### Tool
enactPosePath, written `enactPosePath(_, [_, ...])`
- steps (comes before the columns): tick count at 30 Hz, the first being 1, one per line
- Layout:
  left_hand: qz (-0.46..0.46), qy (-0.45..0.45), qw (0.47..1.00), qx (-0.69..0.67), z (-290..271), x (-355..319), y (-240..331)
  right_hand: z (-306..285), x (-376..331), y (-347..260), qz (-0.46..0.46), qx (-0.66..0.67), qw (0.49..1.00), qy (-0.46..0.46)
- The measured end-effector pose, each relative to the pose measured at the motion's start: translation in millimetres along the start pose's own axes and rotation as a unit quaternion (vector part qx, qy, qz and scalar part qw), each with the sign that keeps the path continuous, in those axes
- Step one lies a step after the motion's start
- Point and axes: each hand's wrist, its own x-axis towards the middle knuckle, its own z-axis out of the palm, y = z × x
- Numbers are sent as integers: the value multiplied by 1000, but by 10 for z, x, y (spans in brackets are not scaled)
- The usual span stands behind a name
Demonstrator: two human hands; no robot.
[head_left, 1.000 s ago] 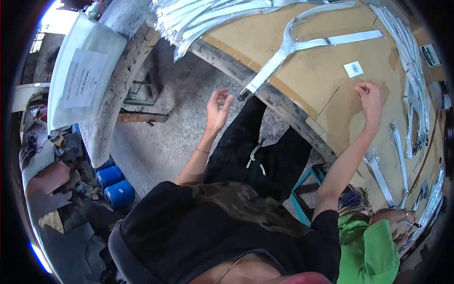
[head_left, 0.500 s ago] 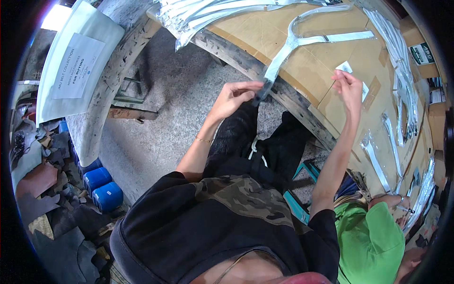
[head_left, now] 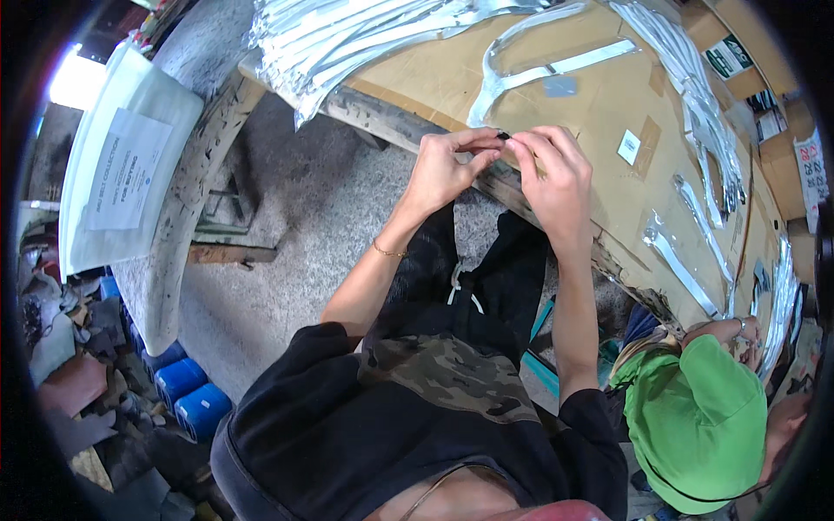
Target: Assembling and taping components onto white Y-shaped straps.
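My left hand [head_left: 446, 171] and my right hand [head_left: 556, 178] meet at the near edge of the cardboard-covered table. Both thumbs and forefingers pinch a small black piece [head_left: 503, 135]. A white belt [head_left: 492, 85] in a clear sleeve lies looped on the cardboard just beyond my fingers. Its near end runs behind my fingertips, so whether the black piece is joined to it I cannot tell. A small grey-blue square [head_left: 559, 86] lies beside the belt, and a white tag [head_left: 628, 148] lies to the right of my right hand.
Bundles of sleeved white belts [head_left: 347, 43] pile up at the far left, more [head_left: 695, 95] at the right. A white bin [head_left: 130, 156] stands on the left-hand table. Blue containers [head_left: 201, 410] and scraps sit on the floor. A person in a green shirt [head_left: 695, 421] works at right.
My right hand has come left from over the tags to meet my left hand at the belt's near end. The view has shifted, and the person in green has leaned in.
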Motion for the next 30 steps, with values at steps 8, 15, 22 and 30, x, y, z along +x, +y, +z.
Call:
enactPosePath(8, [259,-50,962,74,40,535,171,16,227,76,-77,-39,996,34])
enactPosePath(15, [153,-55,986,20,176,628,-223,-201,654,217,-32,73,994,75])
enactPosePath(22, [91,-124,988,14,118,759,-222,-309,940,713,97,133,986,-24])
enactPosePath(30, [-29,-61,971,-230,12,825,-294,-41,338,1911,285,-4,946,-156])
